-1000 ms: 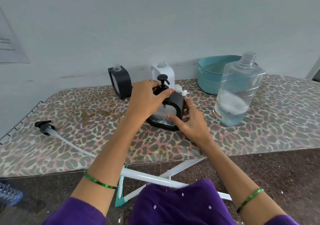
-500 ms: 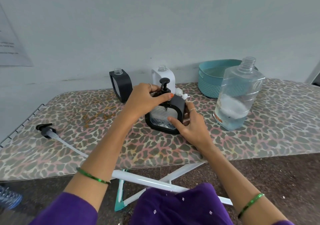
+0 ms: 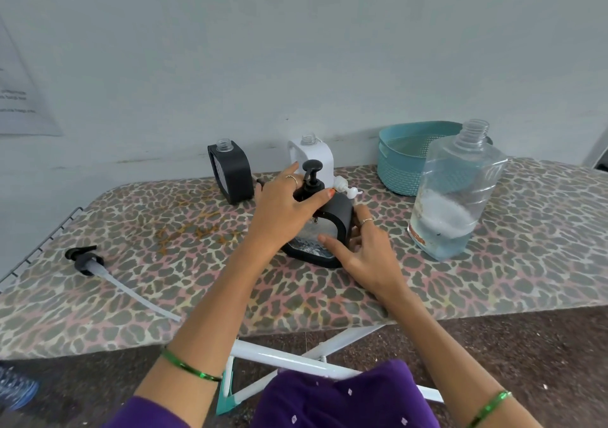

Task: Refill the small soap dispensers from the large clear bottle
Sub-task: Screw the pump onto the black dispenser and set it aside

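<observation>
meanwhile the left hand (image 3: 283,210) gripped the pump collar (image 3: 311,187) of the black dispenser (image 3: 324,230) mid-board, the right hand (image 3: 365,253) clasped its base, and a crooked twist risked cross-threading or tipping it toward the uncapped refill bottle (image 3: 455,194).

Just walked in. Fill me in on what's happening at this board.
A person is working on a black soap dispenser at the middle of the leopard-print board. The left hand grips its pump top while the right hand steadies its base. The large clear bottle stands uncapped to the right, partly full. Two more dispensers, black and white, wait open-necked at the back, and a loose pump lies to the left.
</observation>
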Demonstrator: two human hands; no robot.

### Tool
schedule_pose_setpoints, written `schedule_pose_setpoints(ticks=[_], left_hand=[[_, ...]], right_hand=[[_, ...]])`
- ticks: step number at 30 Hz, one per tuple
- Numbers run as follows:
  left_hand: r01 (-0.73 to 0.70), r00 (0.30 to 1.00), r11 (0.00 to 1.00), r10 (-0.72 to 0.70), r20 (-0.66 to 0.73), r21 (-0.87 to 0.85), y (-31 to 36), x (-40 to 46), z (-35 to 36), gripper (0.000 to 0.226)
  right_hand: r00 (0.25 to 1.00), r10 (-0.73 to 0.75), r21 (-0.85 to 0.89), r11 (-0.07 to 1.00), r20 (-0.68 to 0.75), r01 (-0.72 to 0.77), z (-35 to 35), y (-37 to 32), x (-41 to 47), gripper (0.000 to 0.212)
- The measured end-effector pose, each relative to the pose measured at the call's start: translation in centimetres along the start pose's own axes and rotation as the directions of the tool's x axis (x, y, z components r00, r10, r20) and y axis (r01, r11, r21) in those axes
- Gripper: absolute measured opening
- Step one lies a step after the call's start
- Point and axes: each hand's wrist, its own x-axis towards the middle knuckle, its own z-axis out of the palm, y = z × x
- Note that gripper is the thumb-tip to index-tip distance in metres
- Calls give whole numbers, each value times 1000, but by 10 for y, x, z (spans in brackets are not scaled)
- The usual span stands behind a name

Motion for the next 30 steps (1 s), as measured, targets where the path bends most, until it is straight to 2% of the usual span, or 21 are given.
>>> schedule_pose_setpoints(ticks=[2,4,6,11,17,25,30], left_hand=[[1,998,1000,0,55,-22,-3,5,-4,28],[7,994,998,1,110,-64,-6,8,-6,44],[2,988,996,11,154,-84,-7,9,-10,50],[-3,952,985,55,302,-173,-10,13,-19,46],[48,910,966,62,410,-253,-13,19,-24,25],[53,916,957,68,395,-286,-14,15,-18,27],[57,966,967,9,257,-246,-15,2,-11,26]], right_hand=[[1000,3,-7,1000,0,-3,1,0,0,51],[1000,6,-16,1000,-7,-6,1,1,0,52],[1000,-3,-21,1000,-7,3,0,1,0,52],[1000,-19,-23,1000,-3,19,0,0,-1,52],[1000,-13,-8,1000,11,13,-1,-3,-2,53],[1000,22,3,1000,-8,-22,-1,-3,-3,52],[999,34,16,999,-11,-34,0,-5,-2,55]])
